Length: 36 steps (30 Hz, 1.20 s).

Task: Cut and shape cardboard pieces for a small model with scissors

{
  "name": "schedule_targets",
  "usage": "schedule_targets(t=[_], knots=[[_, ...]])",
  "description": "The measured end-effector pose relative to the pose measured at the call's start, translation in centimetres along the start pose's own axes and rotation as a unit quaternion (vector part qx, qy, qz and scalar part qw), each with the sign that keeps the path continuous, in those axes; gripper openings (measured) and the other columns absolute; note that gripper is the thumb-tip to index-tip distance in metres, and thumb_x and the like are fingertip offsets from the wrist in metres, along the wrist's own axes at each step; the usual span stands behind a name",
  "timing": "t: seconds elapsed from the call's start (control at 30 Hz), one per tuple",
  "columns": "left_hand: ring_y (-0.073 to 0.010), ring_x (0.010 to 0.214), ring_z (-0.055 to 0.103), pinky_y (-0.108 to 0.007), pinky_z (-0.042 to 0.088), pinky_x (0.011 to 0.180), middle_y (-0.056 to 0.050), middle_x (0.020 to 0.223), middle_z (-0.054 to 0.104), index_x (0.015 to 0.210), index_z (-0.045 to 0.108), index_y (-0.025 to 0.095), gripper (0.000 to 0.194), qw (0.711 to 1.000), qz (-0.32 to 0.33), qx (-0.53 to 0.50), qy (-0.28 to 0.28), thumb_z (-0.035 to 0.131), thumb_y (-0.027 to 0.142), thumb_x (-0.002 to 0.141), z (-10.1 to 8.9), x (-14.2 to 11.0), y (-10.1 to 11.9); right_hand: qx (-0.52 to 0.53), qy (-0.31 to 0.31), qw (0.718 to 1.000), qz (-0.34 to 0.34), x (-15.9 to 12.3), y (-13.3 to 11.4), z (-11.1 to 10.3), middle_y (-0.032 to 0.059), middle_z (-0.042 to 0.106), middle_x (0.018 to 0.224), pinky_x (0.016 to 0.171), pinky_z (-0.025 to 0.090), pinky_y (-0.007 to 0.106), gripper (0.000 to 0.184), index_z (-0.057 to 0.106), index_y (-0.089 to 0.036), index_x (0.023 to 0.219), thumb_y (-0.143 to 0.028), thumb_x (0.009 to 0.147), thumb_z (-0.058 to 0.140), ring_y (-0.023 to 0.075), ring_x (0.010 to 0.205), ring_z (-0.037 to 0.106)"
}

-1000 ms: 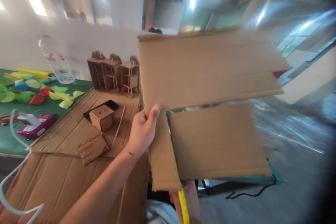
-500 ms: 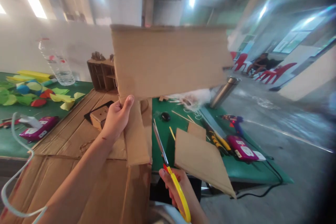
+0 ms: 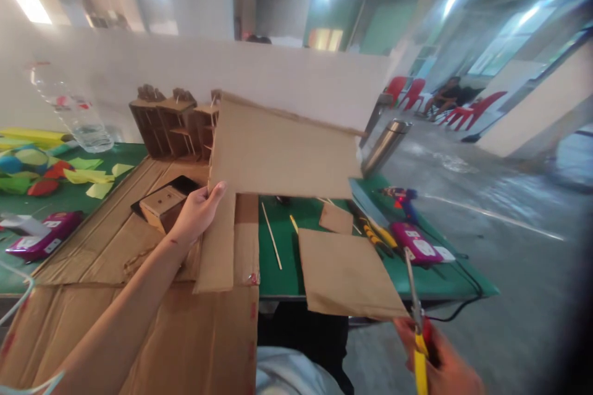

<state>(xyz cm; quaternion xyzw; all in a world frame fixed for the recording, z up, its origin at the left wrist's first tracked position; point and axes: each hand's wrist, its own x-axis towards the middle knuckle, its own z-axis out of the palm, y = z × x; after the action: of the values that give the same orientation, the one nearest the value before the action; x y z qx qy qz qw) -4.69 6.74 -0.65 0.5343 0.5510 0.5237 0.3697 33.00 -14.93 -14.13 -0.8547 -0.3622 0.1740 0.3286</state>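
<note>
My left hand [image 3: 197,213] grips an L-shaped piece of cardboard [image 3: 278,154] at its inner corner and holds it tilted above the green table [image 3: 282,241]. My right hand [image 3: 440,364], low at the right, is closed on yellow-handled scissors [image 3: 414,302] whose blades point up. A cut-off rectangle of cardboard [image 3: 347,274] lies on the table's front edge, overhanging it slightly, just left of the scissors. A smaller scrap [image 3: 336,218] lies behind it.
Flattened cardboard sheets [image 3: 139,321] cover the left of the table, with a small cardboard box [image 3: 160,205] and cardboard shelf models [image 3: 171,126]. A steel flask [image 3: 384,145], a plastic bottle [image 3: 74,114], pink devices [image 3: 417,241], thin sticks [image 3: 271,236] and coloured paper scraps [image 3: 55,166] lie around.
The held cardboard has dropped lower and flatter. The cut-off rectangle has settled on the table. My right hand with the scissors has swung from the centre to the right.
</note>
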Motion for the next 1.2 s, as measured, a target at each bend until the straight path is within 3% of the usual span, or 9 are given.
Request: schedule_targets(t=[0.23, 0.37, 0.57, 0.7, 0.87, 0.93, 1.03, 1.1, 1.2], knots=[[-0.0179, 0.062, 0.058, -0.028, 0.047, 0.062, -0.001, 0.058, 0.060, 0.067, 0.061, 0.019, 0.055, 1.000, -0.021, -0.001, 0.022, 0.065, 0.074, 0.062, 0.1, 0.3, -1.1, 0.173, -0.042, 0.975, 0.134, 1.7, -1.3, 0.3, 0.0017, 0.052, 0.038, 0.037, 0.035, 0.033, 0.052, 0.060, -0.027, 0.070, -0.077, 0.057, 0.066, 0.0216, 0.036, 0.048], [-0.0197, 0.066, 0.060, -0.030, 0.047, 0.066, -0.003, 0.063, 0.063, 0.071, 0.063, 0.017, 0.056, 0.999, -0.027, 0.019, 0.022, 0.063, 0.073, 0.065, -0.1, 0.4, -1.8, 0.353, -0.036, 0.924, 0.144, 2.0, -2.6, 2.1, -0.0048, 0.046, 0.037, 0.032, 0.028, 0.024, 0.049, 0.054, -0.023, 0.067, -0.054, 0.048, 0.085, 0.0132, 0.032, 0.040], [-0.0226, 0.071, 0.062, -0.032, 0.048, 0.067, -0.002, 0.062, 0.063, 0.071, 0.064, 0.017, 0.040, 0.995, -0.019, 0.091, 0.016, 0.067, 0.056, 0.071, 0.0, 0.4, -4.0, 0.402, -0.019, 0.907, 0.123, 2.2, -3.4, 2.1, -0.0029, 0.045, 0.035, 0.034, 0.028, 0.024, 0.050, 0.040, -0.022, 0.051, -0.054, 0.067, 0.075, 0.0108, 0.033, 0.041], [-0.0288, 0.101, 0.064, -0.043, 0.047, 0.092, -0.015, 0.103, 0.069, 0.107, 0.062, 0.012, 0.043, 0.992, 0.001, 0.118, 0.033, 0.066, 0.041, 0.076, 0.6, 0.5, -5.1, 0.481, -0.015, 0.874, 0.071, 2.0, -4.7, 0.8, -0.0065, 0.047, 0.038, 0.039, 0.036, 0.026, 0.038, 0.047, -0.023, 0.063, -0.043, 0.068, 0.079, 0.0119, 0.035, 0.045], [-0.0327, 0.149, 0.014, -0.048, 0.012, 0.120, -0.021, 0.159, 0.020, 0.146, 0.031, 0.012, 0.086, 0.989, 0.054, 0.121, 0.066, 0.070, 0.036, 0.073, 1.0, -1.1, -4.1, 0.463, -0.018, 0.886, -0.014, 2.1, -8.5, -0.8, -0.0065, 0.048, 0.041, 0.038, 0.036, 0.028, 0.033, 0.048, -0.026, 0.070, -0.041, 0.071, 0.077, 0.0138, 0.034, 0.046], [-0.0306, 0.148, 0.020, -0.047, 0.013, 0.120, -0.016, 0.156, 0.035, 0.140, 0.045, 0.017, 0.069, 0.992, 0.074, 0.105, 0.015, 0.065, 0.042, 0.079, 1.2, -2.5, -2.5, 0.453, -0.016, 0.890, -0.049, 2.6, -10.2, -1.2, -0.0063, 0.051, 0.043, 0.035, 0.033, 0.027, 0.033, 0.049, -0.025, 0.073, -0.042, 0.070, 0.078, 0.0131, 0.032, 0.046], [-0.0294, 0.122, 0.059, -0.044, 0.043, 0.105, -0.014, 0.124, 0.068, 0.126, 0.062, 0.020, 0.053, 0.988, 0.061, 0.047, -0.136, 0.051, 0.055, 0.088, 1.6, -4.9, 0.5, 0.426, -0.030, 0.900, -0.082, 3.6, -12.8, -1.4, -0.0059, 0.051, 0.044, 0.032, 0.032, 0.025, 0.040, 0.049, -0.023, 0.070, -0.046, 0.064, 0.082, 0.0123, 0.031, 0.046], [-0.0309, 0.112, 0.065, -0.042, 0.051, 0.094, -0.015, 0.118, 0.071, 0.126, 0.063, 0.020, 0.060, 0.955, -0.008, -0.063, -0.290, 0.058, 0.061, 0.083, 2.1, -6.3, 2.1, 0.408, -0.050, 0.906, -0.104, 4.0, -14.9, -1.5, -0.0062, 0.049, 0.041, 0.032, 0.035, 0.024, 0.041, 0.051, -0.022, 0.068, -0.049, 0.064, 0.082, 0.0122, 0.031, 0.047], [-0.0284, 0.098, 0.069, -0.035, 0.054, 0.081, -0.011, 0.104, 0.075, 0.108, 0.072, 0.020, 0.048, 0.923, -0.081, -0.152, -0.343, 0.077, 0.051, 0.071, 2.8, -7.5, 3.2, 0.427, -0.081, 0.889, -0.143, 4.1, -18.4, -1.5, -0.0070, 0.049, 0.040, 0.031, 0.036, 0.022, 0.041, 0.055, -0.020, 0.071, -0.050, 0.063, 0.081, 0.0115, 0.030, 0.046]])
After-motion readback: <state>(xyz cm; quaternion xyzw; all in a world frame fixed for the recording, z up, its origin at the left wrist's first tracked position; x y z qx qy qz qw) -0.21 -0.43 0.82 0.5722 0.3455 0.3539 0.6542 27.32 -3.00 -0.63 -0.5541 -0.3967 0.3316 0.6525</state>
